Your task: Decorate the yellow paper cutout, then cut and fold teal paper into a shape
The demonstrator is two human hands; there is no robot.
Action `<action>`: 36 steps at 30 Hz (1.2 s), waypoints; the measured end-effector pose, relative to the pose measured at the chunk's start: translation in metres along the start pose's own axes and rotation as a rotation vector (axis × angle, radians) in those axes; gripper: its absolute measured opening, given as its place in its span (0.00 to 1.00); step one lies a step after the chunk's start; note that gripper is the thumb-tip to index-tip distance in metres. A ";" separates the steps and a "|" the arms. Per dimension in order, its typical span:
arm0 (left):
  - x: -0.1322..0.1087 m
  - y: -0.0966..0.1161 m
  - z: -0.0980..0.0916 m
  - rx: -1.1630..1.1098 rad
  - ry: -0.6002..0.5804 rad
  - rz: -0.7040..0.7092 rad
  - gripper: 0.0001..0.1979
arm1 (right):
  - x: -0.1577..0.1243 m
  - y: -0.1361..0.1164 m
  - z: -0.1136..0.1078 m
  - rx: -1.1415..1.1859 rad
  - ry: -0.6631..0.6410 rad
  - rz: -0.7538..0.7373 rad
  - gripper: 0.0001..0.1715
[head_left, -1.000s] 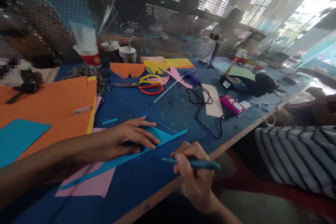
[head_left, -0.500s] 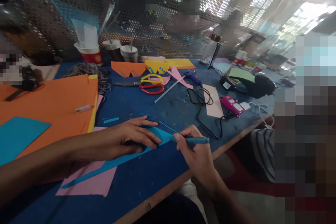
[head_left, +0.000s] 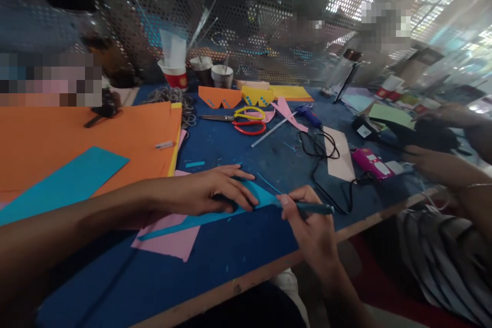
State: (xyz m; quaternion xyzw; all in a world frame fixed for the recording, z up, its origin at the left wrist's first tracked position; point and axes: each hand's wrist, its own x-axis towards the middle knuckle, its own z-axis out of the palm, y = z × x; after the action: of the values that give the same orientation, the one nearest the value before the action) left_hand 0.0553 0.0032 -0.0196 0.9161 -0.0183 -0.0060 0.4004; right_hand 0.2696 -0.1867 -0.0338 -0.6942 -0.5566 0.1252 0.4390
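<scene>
Under left grip (head_left: 215,192), blue paper (head_left: 266,195).

On my head feed, the left hand (head_left: 219,193) lay spread on blue paper (head_left: 265,195) across the desk (head_left: 226,253); the right hand (head_left: 313,228) gripped a teal pen (head_left: 317,208) at its right end, with scissors (head_left: 232,119) lying beyond.

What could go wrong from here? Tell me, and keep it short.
The right hand holds a pen-like tool at the end of the blue paper, near the left hand; a slip might catch that hand.

The blue paper lies partly over a pink sheet, so it could slide or sit unevenly.

A loose black cord runs close to the tool's back end and might snag it.
</scene>
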 end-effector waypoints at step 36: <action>-0.003 -0.017 0.007 0.028 0.062 0.087 0.18 | 0.001 -0.004 0.004 0.116 -0.040 0.079 0.12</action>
State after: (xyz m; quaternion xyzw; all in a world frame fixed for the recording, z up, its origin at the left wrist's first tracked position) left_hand 0.0526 0.0093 -0.0370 0.9198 -0.0458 0.0398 0.3877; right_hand 0.2646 -0.1839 -0.0323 -0.6862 -0.5294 0.1882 0.4620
